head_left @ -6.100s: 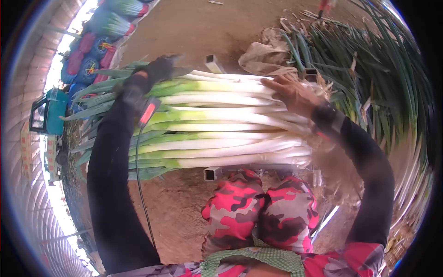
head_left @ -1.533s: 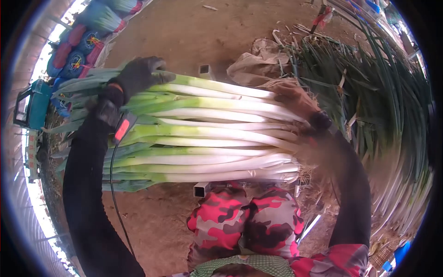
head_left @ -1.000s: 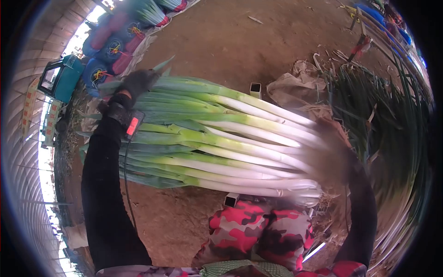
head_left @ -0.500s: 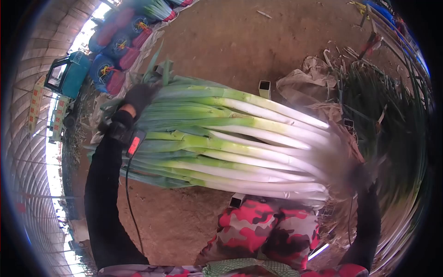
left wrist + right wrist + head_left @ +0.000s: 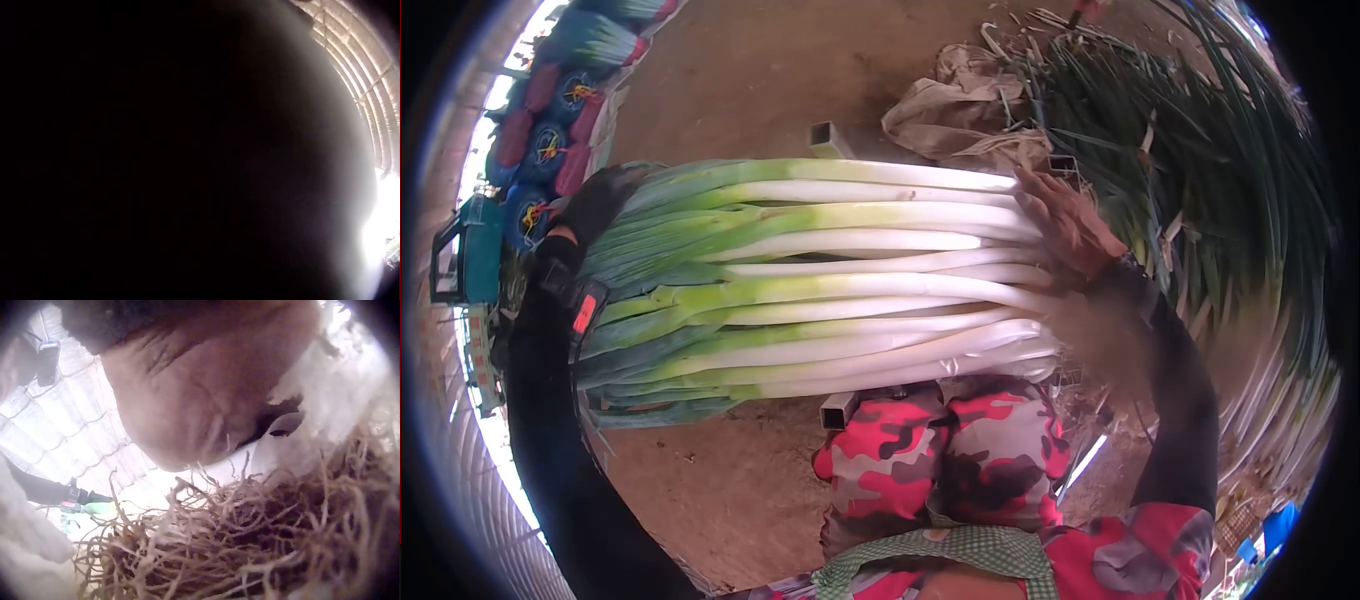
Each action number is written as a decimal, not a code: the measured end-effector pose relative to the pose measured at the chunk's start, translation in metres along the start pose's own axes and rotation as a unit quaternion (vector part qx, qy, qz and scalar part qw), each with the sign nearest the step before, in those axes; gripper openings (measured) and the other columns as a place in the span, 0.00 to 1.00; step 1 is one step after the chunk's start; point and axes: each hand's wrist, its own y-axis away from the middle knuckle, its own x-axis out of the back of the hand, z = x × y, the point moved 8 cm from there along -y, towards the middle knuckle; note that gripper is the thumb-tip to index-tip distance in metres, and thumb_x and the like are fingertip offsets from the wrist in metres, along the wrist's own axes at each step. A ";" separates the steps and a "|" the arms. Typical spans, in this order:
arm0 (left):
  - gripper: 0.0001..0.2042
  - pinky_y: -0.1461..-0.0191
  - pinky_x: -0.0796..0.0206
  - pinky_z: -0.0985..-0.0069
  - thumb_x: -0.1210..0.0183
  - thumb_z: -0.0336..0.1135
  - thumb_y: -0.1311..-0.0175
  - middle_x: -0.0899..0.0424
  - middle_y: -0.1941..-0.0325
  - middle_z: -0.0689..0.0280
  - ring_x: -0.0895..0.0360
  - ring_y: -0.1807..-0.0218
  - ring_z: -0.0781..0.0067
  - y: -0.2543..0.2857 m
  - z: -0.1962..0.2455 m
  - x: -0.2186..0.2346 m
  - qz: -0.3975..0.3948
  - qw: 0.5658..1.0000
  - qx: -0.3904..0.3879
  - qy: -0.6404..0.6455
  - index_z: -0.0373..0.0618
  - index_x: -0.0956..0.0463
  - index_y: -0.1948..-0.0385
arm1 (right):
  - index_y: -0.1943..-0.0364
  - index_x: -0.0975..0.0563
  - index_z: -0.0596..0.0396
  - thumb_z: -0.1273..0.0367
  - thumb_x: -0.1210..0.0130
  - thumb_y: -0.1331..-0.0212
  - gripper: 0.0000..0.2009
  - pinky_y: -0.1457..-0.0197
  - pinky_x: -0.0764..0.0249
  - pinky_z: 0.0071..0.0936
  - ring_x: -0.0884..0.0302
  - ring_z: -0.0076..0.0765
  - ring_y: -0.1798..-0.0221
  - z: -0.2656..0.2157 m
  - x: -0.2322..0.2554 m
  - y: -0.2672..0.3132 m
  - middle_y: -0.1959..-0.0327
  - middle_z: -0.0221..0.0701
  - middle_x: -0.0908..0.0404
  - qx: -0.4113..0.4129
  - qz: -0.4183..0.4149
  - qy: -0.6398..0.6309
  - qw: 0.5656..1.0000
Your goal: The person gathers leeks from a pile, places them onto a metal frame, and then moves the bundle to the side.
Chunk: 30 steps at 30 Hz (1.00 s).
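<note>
A wide layer of leeks [image 5: 870, 290] lies side by side, green leaves to the left and white stems to the right. The dark-gloved left hand [image 5: 598, 205] is at the far corner of the leafy end; how its fingers lie is unclear. My right hand [image 5: 1068, 218], bare, rests with extended fingers on the white ends at the far right corner. In the right wrist view the right hand [image 5: 206, 400] is beside a tangle of brown roots [image 5: 237, 544]. The left wrist view is nearly all dark.
Square metal tube ends [image 5: 828, 140] stick out under the leeks. A beige cloth [image 5: 960, 105] lies beyond them, and a large heap of leeks [image 5: 1190, 160] is at the right. Bundled sacks [image 5: 545, 145] and a teal vehicle [image 5: 478, 250] stand at the left.
The leeks lie more level across the view than half a second ago. My right hand, blurred near the root ends before, is now at their far corner. The whole view has shifted.
</note>
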 end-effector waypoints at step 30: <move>0.25 0.32 0.48 0.56 0.46 0.45 0.35 0.32 0.34 0.63 0.36 0.34 0.58 -0.050 0.242 0.076 0.156 0.982 0.088 -0.058 0.56 0.34 0.36 | 0.45 0.29 0.50 0.52 0.42 0.44 0.26 0.34 0.37 0.45 0.36 0.52 0.36 0.013 -0.020 0.009 0.34 0.36 0.36 0.072 0.049 0.184 0.979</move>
